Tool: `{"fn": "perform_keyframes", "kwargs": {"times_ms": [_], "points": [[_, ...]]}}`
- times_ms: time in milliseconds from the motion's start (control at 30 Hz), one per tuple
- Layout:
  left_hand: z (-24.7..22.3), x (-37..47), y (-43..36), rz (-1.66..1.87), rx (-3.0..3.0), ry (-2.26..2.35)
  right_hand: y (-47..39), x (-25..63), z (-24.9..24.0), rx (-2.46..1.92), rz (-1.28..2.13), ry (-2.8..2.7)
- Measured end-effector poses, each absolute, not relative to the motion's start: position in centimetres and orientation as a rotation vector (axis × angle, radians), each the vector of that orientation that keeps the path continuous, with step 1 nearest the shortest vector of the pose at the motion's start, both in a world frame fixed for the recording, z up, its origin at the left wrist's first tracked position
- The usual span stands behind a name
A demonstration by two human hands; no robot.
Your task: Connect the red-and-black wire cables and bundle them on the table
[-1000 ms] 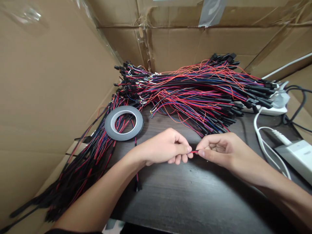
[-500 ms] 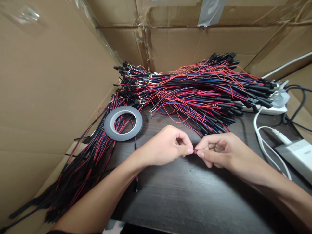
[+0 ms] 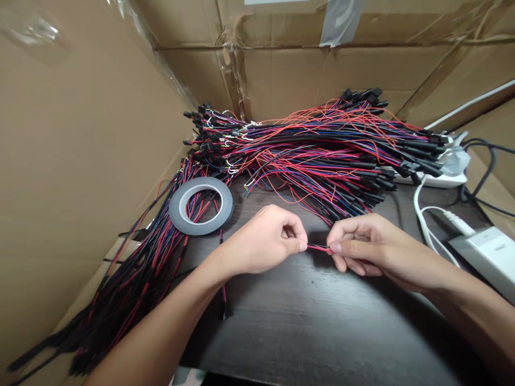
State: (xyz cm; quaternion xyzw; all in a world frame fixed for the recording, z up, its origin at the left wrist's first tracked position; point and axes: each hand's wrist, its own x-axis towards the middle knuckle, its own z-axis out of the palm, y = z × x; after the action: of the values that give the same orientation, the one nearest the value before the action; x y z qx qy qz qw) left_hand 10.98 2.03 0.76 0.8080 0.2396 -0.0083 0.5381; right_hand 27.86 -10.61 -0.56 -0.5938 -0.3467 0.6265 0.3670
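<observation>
A short stretch of red and black wires (image 3: 318, 247) runs between my two hands, just above the dark tabletop (image 3: 281, 321). My left hand (image 3: 277, 238) pinches one side of it between thumb and fingertips. On the other side, the thumb and index finger of my right hand (image 3: 362, 245) are closed on the same wires. The rest of the wires is hidden by my hands. Left of my left hand, a roll of grey tape (image 3: 177, 213) rests on wires. Behind both hands lies a big pile of wire harnesses (image 3: 306, 145) with black connectors.
A second bundle of wires (image 3: 137, 289) hangs along the left side. Cardboard walls (image 3: 88, 134) stand left and behind. At the right are a white power strip (image 3: 446, 181), white cables (image 3: 420, 212) and a white adapter box (image 3: 488, 252).
My hands have moved apart, the left one going left, so a longer piece of the red and black wires shows between them. The whole view has shifted slightly.
</observation>
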Motion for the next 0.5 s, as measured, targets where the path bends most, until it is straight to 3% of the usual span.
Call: {"fn": "perform_keyframes", "kwargs": {"times_ms": [500], "points": [[0.67,10.85,2.36,-0.033,1.926,0.562,-10.27,27.67,-0.1,-1.611,1.554,-0.978]]}}
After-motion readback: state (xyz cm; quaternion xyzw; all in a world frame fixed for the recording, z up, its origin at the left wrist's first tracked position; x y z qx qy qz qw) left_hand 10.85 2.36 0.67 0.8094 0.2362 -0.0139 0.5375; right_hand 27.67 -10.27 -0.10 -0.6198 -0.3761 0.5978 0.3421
